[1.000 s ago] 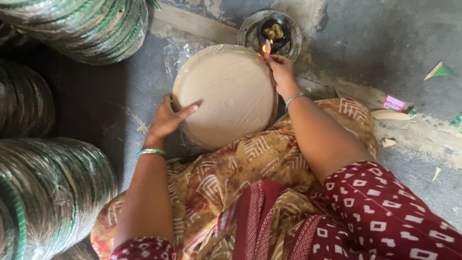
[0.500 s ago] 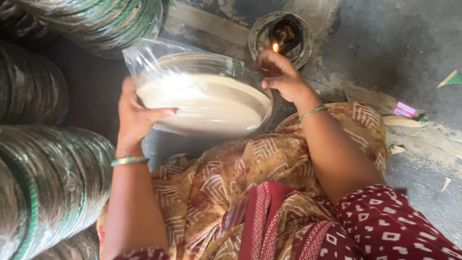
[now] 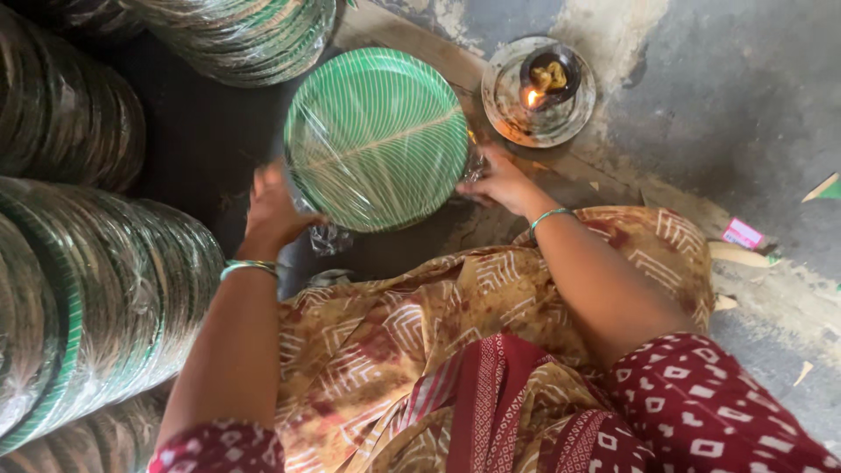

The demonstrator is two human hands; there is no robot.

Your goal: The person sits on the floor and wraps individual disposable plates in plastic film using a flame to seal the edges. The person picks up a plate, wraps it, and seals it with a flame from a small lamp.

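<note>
Long wrapped rolls of stacked green plates (image 3: 96, 289) lie along the left side and fill much of the view, with another roll (image 3: 236, 35) at the top. A person sits on the grey floor (image 3: 727, 114), patterned yellow and red cloth (image 3: 420, 350) spread over the lap.

Held between both hands, just above the lap, is a pack of green leaf-patterned plates (image 3: 377, 136) in clear plastic wrap, its green face turned up and slightly tilted. The left hand (image 3: 272, 210) cups its lower left edge, fingers curled around the rim and partly hidden behind it. The right hand (image 3: 499, 184) pinches the right edge where the loose wrap bunches; how tightly it grips cannot be made out.

The pack looks light and fairly stiff, though the glossy film seems slippery, so opposite rims appear the safest hold.

Beyond it, near the right hand, a small metal dish (image 3: 539, 92) holds a lit flame (image 3: 530, 98). Paper scraps (image 3: 745, 235) lie at the right.
</note>
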